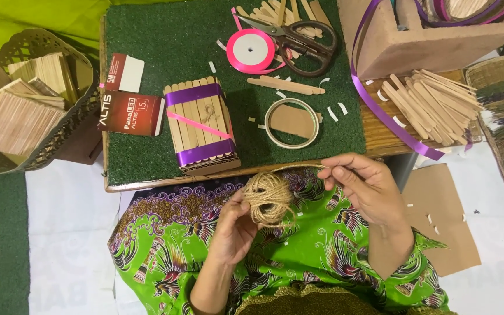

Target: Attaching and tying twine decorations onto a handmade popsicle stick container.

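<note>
My left hand (233, 227) holds a ball of brown jute twine (268, 198) over my lap. My right hand (364, 188) pinches the loose end of the twine, drawn out to the right of the ball. On the green mat (147, 35) in front of me stands a small box made of wooden craft sticks (200, 125), bound with two purple ribbon bands and a pink ribbon with a twine bow.
A pink ribbon roll (250, 50), scissors (298, 41), a tape ring (291, 123) and loose craft sticks (430, 105) lie on the mat. A cardboard box (433, 32) trails purple ribbon (380, 111). A basket of stick bundles (24, 99) sits left; red cartons (129, 111) lie beside it.
</note>
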